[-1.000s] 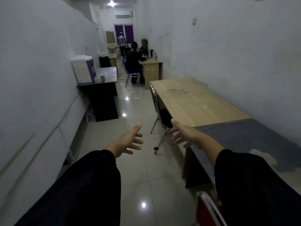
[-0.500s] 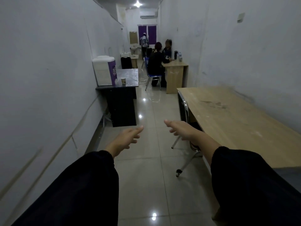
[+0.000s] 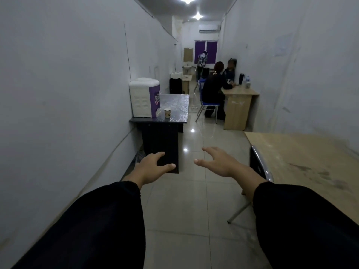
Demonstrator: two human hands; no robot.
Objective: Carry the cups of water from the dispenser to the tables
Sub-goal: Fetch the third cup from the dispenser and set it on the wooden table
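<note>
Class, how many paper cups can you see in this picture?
1: the cup stands on the dark table, beside the dispenser. Others may be hidden behind it or too far off to tell.

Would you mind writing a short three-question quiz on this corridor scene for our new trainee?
1. True or false: the left hand is holding a cup.
2. Where does the paper cup stand?
A. on the dark table, beside the water dispenser
B. on the light wooden table at the right
C. on the floor
3. Fill in: the right hand is open and holds ____.

Key
1. False: both hands are open and hold nothing.
2. A: the cup stands upright at the dispenser's front.
3. Nothing.
</note>
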